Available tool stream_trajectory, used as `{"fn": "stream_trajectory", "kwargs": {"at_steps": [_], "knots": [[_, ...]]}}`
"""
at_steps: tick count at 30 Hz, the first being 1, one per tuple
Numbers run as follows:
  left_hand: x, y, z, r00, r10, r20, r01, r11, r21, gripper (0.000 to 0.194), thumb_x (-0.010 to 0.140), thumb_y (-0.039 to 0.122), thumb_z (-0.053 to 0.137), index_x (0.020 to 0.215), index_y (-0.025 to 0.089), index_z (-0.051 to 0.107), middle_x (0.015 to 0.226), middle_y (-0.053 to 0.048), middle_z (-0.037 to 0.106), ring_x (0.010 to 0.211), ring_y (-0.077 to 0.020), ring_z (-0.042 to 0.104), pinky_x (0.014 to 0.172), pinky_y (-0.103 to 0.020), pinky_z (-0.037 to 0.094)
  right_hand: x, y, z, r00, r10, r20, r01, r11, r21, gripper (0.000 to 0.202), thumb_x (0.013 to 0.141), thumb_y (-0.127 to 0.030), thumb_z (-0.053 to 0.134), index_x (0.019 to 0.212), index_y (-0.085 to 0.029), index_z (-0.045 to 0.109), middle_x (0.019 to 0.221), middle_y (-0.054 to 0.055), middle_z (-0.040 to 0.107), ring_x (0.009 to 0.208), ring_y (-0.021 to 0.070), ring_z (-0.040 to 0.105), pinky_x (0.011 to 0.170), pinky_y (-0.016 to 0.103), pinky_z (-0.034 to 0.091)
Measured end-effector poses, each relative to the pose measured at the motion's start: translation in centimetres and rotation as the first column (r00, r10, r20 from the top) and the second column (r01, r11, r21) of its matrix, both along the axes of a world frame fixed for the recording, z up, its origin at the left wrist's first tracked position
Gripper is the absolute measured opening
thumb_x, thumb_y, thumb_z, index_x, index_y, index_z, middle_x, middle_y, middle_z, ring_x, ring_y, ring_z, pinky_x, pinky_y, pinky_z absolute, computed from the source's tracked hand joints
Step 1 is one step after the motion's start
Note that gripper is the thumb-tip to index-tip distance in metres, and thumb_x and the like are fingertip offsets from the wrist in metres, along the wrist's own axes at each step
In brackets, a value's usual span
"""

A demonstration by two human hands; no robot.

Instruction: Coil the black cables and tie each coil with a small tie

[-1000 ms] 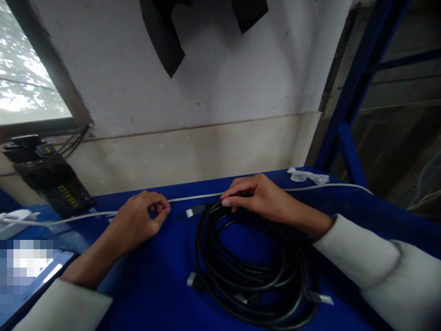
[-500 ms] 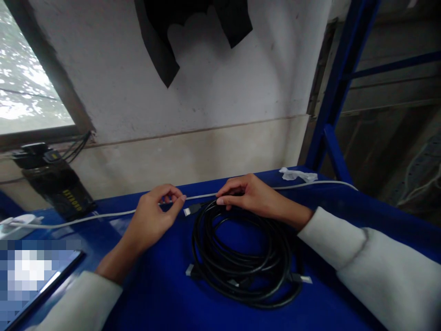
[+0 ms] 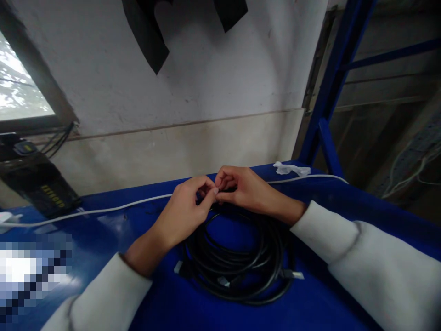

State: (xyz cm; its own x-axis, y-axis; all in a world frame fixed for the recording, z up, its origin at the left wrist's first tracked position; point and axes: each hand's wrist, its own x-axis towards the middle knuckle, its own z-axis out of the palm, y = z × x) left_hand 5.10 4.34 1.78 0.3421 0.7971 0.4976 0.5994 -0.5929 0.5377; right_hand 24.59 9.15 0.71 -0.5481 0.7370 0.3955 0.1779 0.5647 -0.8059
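Observation:
A coil of black cable [image 3: 272, 276] lies on the blue table, its light-tipped connectors sticking out at the left, bottom and right. At the coil's far edge my left hand [image 3: 191, 204] and my right hand [image 3: 244, 188] meet, fingertips almost touching. Both are closed in a pinch between thumb and index finger. Something thin and dark shows by the right fingers, but what the fingertips hold is hidden. Part of the coil's far side is covered by my hands.
A white cord [image 3: 120, 206] runs across the table behind the hands. At the left stands a dark bottle [image 3: 37, 184] beside a blurred-out flat device [image 3: 27, 276]. Crumpled clear plastic [image 3: 291, 169] lies at the back right, near a blue metal frame [image 3: 324, 105].
My left hand has moved right to meet my right hand at the coil's far edge. The connector that lay between them is now covered. The view has shifted slightly.

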Motion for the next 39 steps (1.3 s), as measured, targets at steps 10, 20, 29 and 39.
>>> {"fn": "stream_trajectory", "kwargs": {"at_steps": [10,20,29,39], "knots": [[-0.4,-0.3,-1.1,0.999,0.003,-0.050,0.004,0.991,0.133,0.016,0.106,0.022,0.055,0.102,0.022,0.070,0.100,-0.004,0.073,0.092,-0.0212,0.068,0.082,-0.033,0.049,0.0,-0.2,0.2,0.999,-0.018,0.048,0.016,0.998,0.053,0.019,0.084,-0.028,0.078,0.091,-0.020,0.063,0.090,0.005,0.076,0.083,0.0196,0.073,0.077,0.033,0.058],[-0.7,-0.3,-1.5,0.998,-0.027,-0.062,0.036,0.988,0.147,0.021,0.099,0.010,0.051,0.106,0.021,0.068,0.108,-0.007,0.071,0.100,-0.0225,0.068,0.088,-0.036,0.051,0.0,-0.4,0.0,0.999,-0.005,0.052,0.004,1.000,0.028,0.029,0.083,-0.036,0.083,0.094,-0.020,0.062,0.093,0.005,0.077,0.086,0.0200,0.074,0.080,0.034,0.057],[-0.7,-0.3,-1.4,0.999,-0.043,-0.024,0.045,0.991,0.123,0.015,0.101,0.014,0.055,0.104,0.023,0.067,0.105,-0.005,0.069,0.094,-0.0213,0.067,0.083,-0.035,0.051,0.2,-0.4,0.0,0.997,0.015,0.071,-0.017,0.999,0.029,0.025,0.085,-0.037,0.081,0.095,-0.020,0.065,0.097,0.005,0.077,0.093,0.0218,0.075,0.088,0.036,0.057],[-0.5,-0.4,-1.4,0.999,-0.026,0.034,0.024,0.997,0.077,0.009,0.098,0.015,0.061,0.099,0.022,0.066,0.102,-0.003,0.070,0.089,-0.0190,0.066,0.080,-0.033,0.049,0.5,-0.7,0.4,0.993,0.060,0.101,-0.063,0.998,0.028,0.019,0.088,-0.031,0.078,0.096,-0.021,0.066,0.100,0.005,0.079,0.097,0.0215,0.076,0.089,0.034,0.056]]}}
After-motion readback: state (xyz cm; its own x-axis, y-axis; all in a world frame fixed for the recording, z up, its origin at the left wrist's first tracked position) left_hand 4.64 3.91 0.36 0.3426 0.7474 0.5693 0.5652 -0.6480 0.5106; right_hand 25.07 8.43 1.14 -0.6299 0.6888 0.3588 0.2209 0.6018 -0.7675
